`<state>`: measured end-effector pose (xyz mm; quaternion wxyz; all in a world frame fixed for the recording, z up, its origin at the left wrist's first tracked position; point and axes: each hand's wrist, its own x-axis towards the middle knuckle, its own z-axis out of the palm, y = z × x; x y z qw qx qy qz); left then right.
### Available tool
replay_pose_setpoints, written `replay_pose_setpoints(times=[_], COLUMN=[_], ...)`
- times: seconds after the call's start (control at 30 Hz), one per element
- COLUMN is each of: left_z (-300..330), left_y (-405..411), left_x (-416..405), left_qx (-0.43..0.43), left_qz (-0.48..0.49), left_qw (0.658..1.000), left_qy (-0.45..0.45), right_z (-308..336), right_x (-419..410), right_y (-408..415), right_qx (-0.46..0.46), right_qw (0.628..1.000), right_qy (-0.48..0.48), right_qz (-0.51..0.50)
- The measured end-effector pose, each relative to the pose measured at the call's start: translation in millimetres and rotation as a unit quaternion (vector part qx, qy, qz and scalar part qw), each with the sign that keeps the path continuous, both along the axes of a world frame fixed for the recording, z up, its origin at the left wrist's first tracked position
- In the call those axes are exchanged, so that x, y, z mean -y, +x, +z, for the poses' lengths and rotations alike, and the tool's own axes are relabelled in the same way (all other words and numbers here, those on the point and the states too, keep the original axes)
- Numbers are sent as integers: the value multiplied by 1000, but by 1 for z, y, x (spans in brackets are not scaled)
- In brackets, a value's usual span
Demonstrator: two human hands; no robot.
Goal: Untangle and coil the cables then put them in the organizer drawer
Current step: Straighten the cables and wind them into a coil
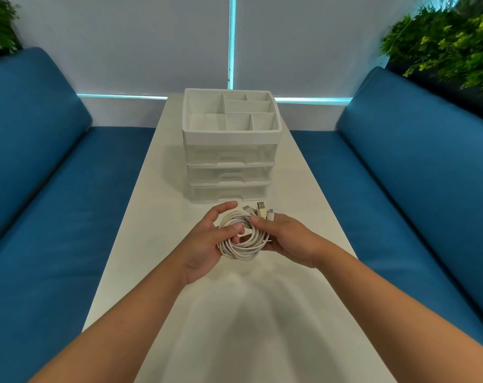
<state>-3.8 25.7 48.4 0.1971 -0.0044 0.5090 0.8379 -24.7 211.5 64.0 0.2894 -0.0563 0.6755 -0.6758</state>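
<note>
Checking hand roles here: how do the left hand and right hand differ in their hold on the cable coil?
The left hand holds the cable coil with its thumb through the middle; the right hand pinches the coil's side by the connector ends. Left forefinger lifted, right fingers curled. Both hold it above the white table.

Both arms outstretched; left grip (207,246) and right grip (285,239) curled (thumbs inward).

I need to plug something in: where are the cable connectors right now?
In the head view, the connectors stick up by the right hand, just before the organizer.
</note>
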Motion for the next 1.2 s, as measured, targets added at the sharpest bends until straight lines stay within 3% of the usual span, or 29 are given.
replay_pose_setpoints(times=[0.23, 0.6, 0.77, 1.0, 1.2], left_z=[4, 2, -1, -1, -1], left_y=[0, -4, -5, -3, 0], left_x=[-3, -1, -1, 0, -1], left_qx=[-33, 14, 16, 14, 19], left_qz=[-21, 37, 88, 84, 24], left_qw=[994, 997, 994, 995, 999], left_qy=[-106, -59, -62, -43, -14], right_z=[1, -4, -3, 1, 5], right_x=[6, 15, 22, 27, 26], right_y=[3, 1, 1, 1, 2], right_qx=[-15, -106, -58, 20, 1], right_qw=[999, 981, 981, 965, 972], right_qy=[-6, 104, 13, -81, -23], right_qz=[-31, -124, -185, -249, -235])
